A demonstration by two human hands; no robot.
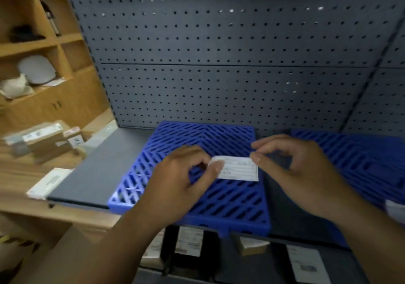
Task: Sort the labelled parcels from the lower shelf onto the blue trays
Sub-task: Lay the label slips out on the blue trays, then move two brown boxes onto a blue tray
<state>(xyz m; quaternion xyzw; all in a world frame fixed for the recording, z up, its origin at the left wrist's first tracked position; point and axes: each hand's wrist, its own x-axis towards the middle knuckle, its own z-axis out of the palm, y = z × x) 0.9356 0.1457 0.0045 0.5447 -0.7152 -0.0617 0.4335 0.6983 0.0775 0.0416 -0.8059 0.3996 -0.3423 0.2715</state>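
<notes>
A small white printed label [237, 169] hangs above the slatted blue tray [219, 139] on the grey upper shelf. My left hand [182, 180] pinches the label's left end between thumb and fingers. My right hand [293, 165] pinches its upper right corner. A second blue tray [361, 156] lies to the right, partly behind my right arm. Below the shelf edge, labelled parcels stand on the lower shelf: a dark one with a white label [189, 241], a small tan box [252, 246] and a dark parcel with a large label [306, 264].
A grey pegboard [219, 53] backs the shelf. Bare grey shelf surface [105, 165] lies left of the tray. A wooden counter at left carries stacked cardboard boxes [43, 139] and a white packet [48, 182]. Wooden cubbies [32, 42] stand behind it.
</notes>
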